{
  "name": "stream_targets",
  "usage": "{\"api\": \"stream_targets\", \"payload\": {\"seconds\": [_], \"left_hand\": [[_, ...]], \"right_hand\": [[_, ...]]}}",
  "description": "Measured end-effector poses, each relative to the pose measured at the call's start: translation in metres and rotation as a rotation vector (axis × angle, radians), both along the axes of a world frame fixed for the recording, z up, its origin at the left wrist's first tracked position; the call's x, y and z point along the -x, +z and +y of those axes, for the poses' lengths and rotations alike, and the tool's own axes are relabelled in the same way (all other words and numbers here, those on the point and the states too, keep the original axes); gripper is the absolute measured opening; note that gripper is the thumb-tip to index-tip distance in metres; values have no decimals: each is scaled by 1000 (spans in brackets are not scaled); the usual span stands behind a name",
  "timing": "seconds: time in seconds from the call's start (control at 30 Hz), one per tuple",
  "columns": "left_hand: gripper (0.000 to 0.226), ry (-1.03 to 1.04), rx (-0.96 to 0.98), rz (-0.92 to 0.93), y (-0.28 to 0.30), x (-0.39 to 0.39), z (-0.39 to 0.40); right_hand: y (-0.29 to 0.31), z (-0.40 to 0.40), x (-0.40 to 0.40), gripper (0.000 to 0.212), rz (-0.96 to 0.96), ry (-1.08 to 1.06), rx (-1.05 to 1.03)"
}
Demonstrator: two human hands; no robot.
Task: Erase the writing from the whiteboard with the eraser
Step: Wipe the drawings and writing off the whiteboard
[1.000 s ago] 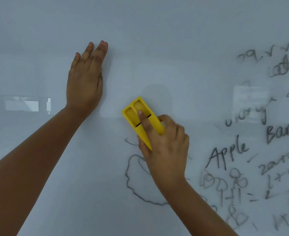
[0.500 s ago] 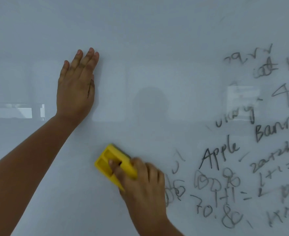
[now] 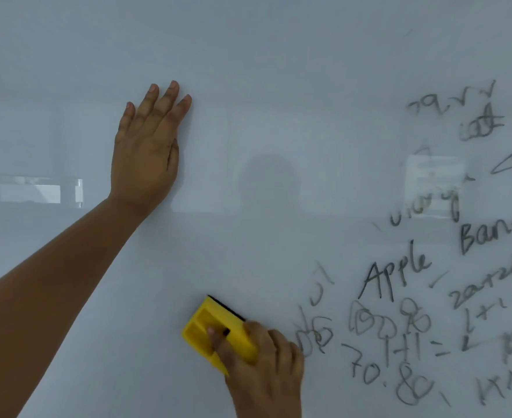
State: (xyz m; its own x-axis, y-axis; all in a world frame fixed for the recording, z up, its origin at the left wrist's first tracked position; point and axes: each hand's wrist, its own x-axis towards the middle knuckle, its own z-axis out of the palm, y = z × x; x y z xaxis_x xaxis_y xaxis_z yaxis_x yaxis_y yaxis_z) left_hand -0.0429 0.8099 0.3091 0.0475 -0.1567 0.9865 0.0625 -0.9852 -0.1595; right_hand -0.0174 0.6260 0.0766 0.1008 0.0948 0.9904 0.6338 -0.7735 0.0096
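Note:
The whiteboard fills the whole view. Black writing with words, sums and doodles covers its right side. My right hand is shut on the yellow eraser and holds it against the board low in the middle, just left of the writing. A finger lies across the eraser's back. My left hand rests flat on the board at the upper left, fingers together and pointing up, holding nothing.
The left and middle of the board carry no marks. Pale reflections of windows and of a person's head show in the glossy surface. No board edge is in view.
My right hand has swept the eraser down and to the left, then slightly right. The curved line drawing below the eraser has gone. My left hand stays flat on the board.

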Motion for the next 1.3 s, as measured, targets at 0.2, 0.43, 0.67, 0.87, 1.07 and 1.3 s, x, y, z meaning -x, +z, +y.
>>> {"api": "stream_targets", "payload": {"seconds": [0.2, 0.43, 0.67, 0.87, 1.07, 1.3], "left_hand": [[55, 17, 10, 4, -1, 0, -2], [55, 20, 7, 6, -3, 0, -2], [53, 28, 7, 11, -2, 1, -5], [52, 24, -7, -11, -1, -3, 0], [53, 25, 12, -31, -3, -3, -2], [53, 27, 5, -32, -3, -4, 0]], "right_hand": [[22, -39, -6, 43, 86, -56, -30], [5, -12, 2, 22, 39, 9, 48], [3, -47, -2, 28, 60, -15, 9], [-24, -14, 1, 19, 90, 28, 13], [-7, -80, -6, 29, 126, -37, 1], [23, -73, -14, 53, 138, 5, 27]]}}
